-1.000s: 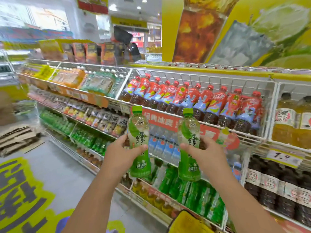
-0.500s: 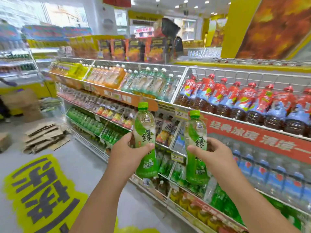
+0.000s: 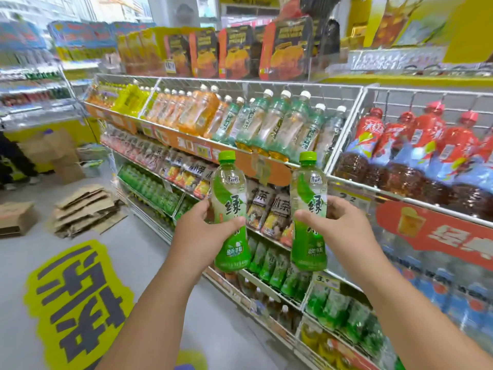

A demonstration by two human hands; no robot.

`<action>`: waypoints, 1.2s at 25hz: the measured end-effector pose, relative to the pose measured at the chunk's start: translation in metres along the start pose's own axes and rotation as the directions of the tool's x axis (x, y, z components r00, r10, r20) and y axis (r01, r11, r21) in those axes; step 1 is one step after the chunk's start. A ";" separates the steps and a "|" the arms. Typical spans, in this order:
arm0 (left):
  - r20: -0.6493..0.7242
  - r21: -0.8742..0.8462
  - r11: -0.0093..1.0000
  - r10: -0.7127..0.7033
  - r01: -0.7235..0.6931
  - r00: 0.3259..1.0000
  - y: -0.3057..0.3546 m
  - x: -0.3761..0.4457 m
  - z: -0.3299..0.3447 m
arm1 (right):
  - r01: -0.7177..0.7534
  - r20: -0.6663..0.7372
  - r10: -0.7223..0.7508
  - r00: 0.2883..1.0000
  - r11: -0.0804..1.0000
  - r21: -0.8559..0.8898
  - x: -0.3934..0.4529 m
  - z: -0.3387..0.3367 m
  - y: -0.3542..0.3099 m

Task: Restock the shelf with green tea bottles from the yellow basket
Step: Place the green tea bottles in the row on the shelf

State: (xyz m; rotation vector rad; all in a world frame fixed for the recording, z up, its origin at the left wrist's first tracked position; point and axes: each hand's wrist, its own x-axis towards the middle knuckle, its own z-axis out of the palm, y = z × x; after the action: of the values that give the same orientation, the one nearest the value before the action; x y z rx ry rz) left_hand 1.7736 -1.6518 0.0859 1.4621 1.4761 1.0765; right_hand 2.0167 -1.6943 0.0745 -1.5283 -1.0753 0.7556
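Note:
My left hand [image 3: 198,231] grips an upright green tea bottle [image 3: 230,198] with a green cap around its middle. My right hand [image 3: 337,225] grips a second green tea bottle [image 3: 309,193], also upright. Both bottles are held in front of the wire drink shelf [image 3: 344,145], level with its second tier. Rows of the same green bottles [image 3: 149,188] lie on a lower tier to the left, and more green bottles [image 3: 272,263] lie below my hands. The yellow basket is out of view.
Orange and pale tea bottles [image 3: 261,124] fill the top tier, with red-capped iced tea bottles [image 3: 416,156] to the right. Flattened cardboard [image 3: 85,209] and boxes lie on the grey floor at left. A yellow floor sticker [image 3: 77,297] is at lower left. A person's legs [image 3: 13,161] stand far left.
The view has swung left along the shelf, so the red-capped bottles now sit at the right. Both hands keep holding their bottles upright, and the yellow basket has dropped out of view.

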 end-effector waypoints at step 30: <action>0.677 0.049 0.998 -0.065 0.043 0.733 -0.194 0.320 0.013 | -0.339 -0.477 0.329 0.815 0.938 0.068 0.091 0.243 0.106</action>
State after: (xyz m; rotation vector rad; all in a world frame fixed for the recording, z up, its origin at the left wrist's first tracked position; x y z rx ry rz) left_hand 1.7092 -1.3277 -0.0897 1.5882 0.9864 0.3856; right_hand 1.8620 -1.5162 -0.0775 -1.8260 -0.4429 0.5463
